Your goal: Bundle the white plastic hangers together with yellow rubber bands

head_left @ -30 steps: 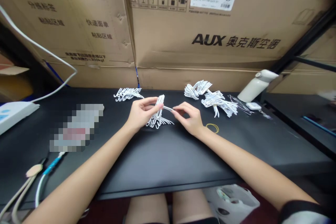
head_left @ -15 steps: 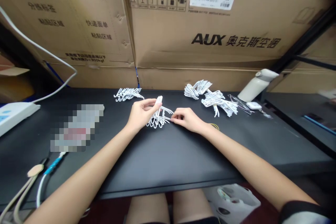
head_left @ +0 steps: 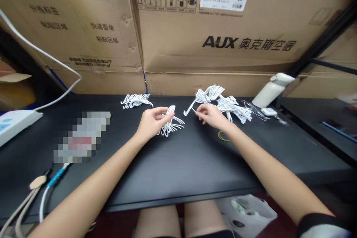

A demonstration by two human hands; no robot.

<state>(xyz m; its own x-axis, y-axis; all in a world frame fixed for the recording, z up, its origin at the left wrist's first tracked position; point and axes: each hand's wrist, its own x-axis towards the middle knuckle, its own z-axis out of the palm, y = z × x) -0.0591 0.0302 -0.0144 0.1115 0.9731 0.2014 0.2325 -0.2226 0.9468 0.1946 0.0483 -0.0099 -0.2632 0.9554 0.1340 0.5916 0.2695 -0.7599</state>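
A bunch of white wire hooks (head_left: 168, 128) is gripped in my left hand (head_left: 150, 124), their curved ends hanging low and straight ends fanning right. My right hand (head_left: 213, 117) pinches a single white hook (head_left: 190, 108), whose bent end points left. Just behind that hand lie bundled white hooks (head_left: 232, 105) in a heap, partly covered by it. Farther back on the left, a row of loose white hooks (head_left: 136, 100) rests on the black table (head_left: 178, 171). Below my right wrist lies a yellow rubber band (head_left: 224, 136).
Large cardboard boxes (head_left: 178, 55) stand along the back edge. A white bottle (head_left: 272, 91) leans at the right, near a small white case (head_left: 269, 112). To the left are a pixelated flat object (head_left: 80, 137), cables (head_left: 57, 176) and a white power strip (head_left: 21, 122).
My right hand has moved right and slightly back, away from the bunch, and a single hook now shows in its fingers. The left hand keeps its bunch, nearly in place.
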